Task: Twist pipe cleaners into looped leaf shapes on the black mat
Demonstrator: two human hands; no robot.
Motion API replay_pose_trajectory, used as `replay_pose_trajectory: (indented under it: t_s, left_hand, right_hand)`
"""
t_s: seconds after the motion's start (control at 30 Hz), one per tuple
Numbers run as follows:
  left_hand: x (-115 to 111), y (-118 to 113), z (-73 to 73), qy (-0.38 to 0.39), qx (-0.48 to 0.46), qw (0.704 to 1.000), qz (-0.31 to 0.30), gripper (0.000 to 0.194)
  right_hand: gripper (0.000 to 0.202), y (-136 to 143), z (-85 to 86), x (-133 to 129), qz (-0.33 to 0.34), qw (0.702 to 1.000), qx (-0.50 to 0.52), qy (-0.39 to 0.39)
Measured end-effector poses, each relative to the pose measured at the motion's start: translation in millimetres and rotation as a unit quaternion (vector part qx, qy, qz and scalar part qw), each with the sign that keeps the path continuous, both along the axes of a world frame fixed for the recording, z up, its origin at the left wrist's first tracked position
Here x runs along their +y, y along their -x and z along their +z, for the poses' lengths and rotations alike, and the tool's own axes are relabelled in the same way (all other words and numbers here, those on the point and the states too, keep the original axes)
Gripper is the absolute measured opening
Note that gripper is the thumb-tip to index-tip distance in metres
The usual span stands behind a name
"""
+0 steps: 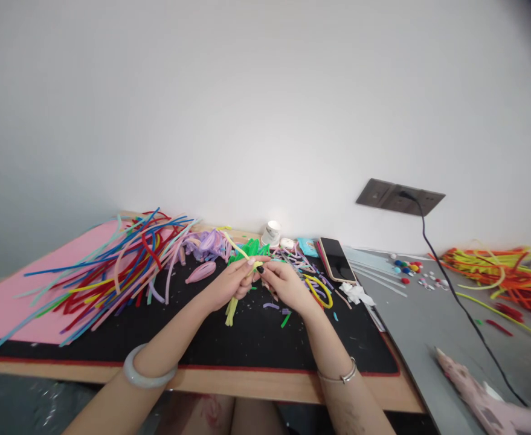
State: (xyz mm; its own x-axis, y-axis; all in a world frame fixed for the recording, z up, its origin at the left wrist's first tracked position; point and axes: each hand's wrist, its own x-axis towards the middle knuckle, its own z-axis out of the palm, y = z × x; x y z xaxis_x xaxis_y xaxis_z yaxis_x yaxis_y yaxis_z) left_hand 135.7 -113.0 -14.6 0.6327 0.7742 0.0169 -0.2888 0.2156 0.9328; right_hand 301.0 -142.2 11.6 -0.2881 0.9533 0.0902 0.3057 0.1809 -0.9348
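Over the black mat [256, 344], my left hand [235, 278] is closed around pale yellow pipe cleaners [231, 311]. Their folded ends hang below the palm, and one strand sticks up past the thumb. My right hand [283, 283] meets the left one and pinches the yellow piece near its top, with the fingertips partly hidden. Just behind the hands lies a bunch of green pipe cleaners [252, 246]. A pink leaf-shaped loop [200, 272] rests left of my left hand, and a yellow ring [318, 292] lies right of my right hand.
A heap of colourful pipe cleaners [129, 266] covers the left, over pink sheet [16, 302]. At the back stand a paper cup [272, 233] and a phone [337, 261]. On the right are pompoms [408, 267], a glue gun [487, 393], a black cable [455, 296] and orange pipe cleaners [510, 278].
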Motion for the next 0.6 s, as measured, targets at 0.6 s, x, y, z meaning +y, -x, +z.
replay_pose_trajectory:
  t_s: [0.6]
  left_hand:
    - [8.0,12.5,9.1,-0.018,-0.041,0.998,0.049,0.029]
  right_hand:
    - [0.028,-28.9,9.7,-0.1,0.102,0.958,0.237,0.127]
